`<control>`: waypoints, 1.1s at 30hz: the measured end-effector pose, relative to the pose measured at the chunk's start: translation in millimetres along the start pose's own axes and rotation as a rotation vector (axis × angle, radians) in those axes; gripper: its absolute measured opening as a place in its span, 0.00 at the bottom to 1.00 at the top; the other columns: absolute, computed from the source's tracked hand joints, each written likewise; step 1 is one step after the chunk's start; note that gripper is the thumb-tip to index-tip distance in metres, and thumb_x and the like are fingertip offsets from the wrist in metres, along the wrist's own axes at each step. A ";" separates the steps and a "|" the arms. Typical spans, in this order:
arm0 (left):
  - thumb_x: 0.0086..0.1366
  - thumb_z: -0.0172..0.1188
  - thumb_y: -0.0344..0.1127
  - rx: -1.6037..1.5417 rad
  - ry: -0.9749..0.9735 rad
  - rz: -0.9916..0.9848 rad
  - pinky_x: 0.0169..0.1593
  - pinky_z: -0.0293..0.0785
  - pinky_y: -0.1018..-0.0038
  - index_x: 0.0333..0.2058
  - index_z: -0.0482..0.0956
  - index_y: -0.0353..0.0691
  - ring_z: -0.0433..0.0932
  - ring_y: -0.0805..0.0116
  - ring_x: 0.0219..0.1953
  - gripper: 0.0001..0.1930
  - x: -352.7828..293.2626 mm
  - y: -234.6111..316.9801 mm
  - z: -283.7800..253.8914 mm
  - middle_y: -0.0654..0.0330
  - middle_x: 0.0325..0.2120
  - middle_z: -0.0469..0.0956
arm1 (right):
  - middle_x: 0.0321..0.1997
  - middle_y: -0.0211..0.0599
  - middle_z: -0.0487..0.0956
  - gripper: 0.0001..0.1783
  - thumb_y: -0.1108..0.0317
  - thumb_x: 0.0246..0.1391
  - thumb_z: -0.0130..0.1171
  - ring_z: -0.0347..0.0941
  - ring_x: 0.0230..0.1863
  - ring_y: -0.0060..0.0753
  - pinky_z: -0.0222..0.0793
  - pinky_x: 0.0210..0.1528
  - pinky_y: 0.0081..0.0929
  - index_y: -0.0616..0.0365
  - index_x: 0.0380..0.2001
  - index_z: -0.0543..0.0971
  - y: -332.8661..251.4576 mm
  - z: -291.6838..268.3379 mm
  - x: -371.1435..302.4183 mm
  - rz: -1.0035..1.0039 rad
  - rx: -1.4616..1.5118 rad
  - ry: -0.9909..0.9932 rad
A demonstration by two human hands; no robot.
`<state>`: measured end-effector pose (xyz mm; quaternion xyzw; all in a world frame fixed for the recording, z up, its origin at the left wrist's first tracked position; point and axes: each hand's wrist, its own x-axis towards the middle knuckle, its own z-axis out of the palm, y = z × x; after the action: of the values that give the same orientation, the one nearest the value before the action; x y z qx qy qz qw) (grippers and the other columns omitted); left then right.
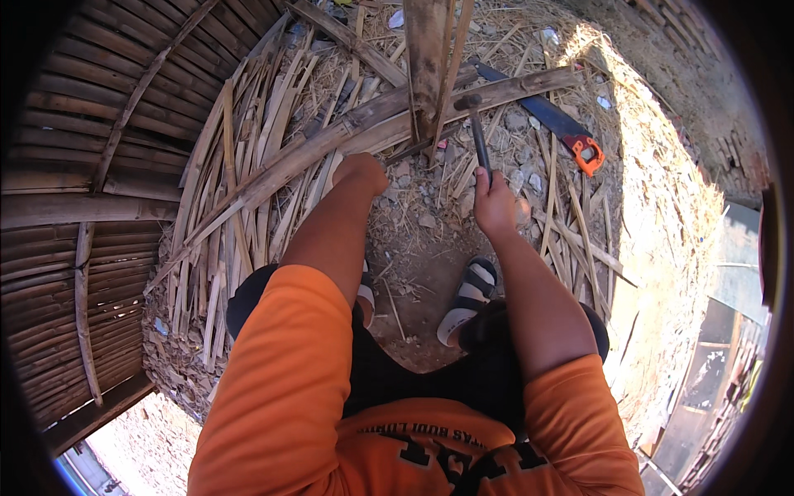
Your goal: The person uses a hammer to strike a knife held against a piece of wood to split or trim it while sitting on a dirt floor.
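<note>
My right hand [495, 203] is closed round a hammer [480, 145], its handle rising from my fist and its head pointing away from me. Further left, my left hand [362, 172] is curled into a fist. A narrow dark bar [411, 151] runs from that fist to the foot of an upright wooden post [428, 70]; its kind is not clear. Long weathered boards [356, 124] lie crosswise around the post's base. The hammer head is just right of the post, over one board.
A handsaw [550, 116] with an orange handle lies at the right, partly under a board. Split bamboo strips [256, 140] cover the ground at left; more strips [579, 240] lie at right among rubble. A bamboo-slat wall [91, 124] borders the left. My sandalled foot [470, 298] is below.
</note>
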<state>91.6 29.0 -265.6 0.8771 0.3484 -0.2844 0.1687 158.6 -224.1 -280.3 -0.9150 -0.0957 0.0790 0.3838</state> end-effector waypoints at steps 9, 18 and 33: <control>0.57 0.64 0.40 0.003 -0.040 -0.021 0.57 0.78 0.61 0.47 0.85 0.35 0.82 0.51 0.54 0.21 2.3 -0.7 0.0 0.45 0.50 0.82 | 0.26 0.54 0.79 0.28 0.48 0.72 0.43 0.77 0.32 0.62 0.69 0.37 0.52 0.63 0.32 0.75 -28.7 -15.2 23.4 0.055 0.222 0.023; 0.61 0.62 0.37 0.063 -0.020 -0.021 0.54 0.79 0.58 0.49 0.86 0.40 0.81 0.53 0.55 0.18 9.2 0.0 14.8 0.50 0.53 0.82 | 0.24 0.51 0.77 0.30 0.44 0.71 0.46 0.76 0.29 0.50 0.71 0.39 0.44 0.65 0.33 0.77 21.0 10.1 10.2 0.055 -0.065 -0.131; 0.58 0.63 0.41 0.028 0.005 -0.018 0.56 0.77 0.60 0.45 0.86 0.34 0.82 0.50 0.54 0.20 14.7 -4.6 23.2 0.45 0.49 0.82 | 0.27 0.57 0.79 0.31 0.44 0.71 0.44 0.77 0.33 0.64 0.69 0.39 0.53 0.65 0.32 0.77 16.8 9.1 18.9 0.078 0.044 -0.099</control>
<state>88.3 28.3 -293.2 0.8769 0.3527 -0.2887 0.1529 176.8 -225.0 -300.0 -0.9044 -0.0772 0.1411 0.3953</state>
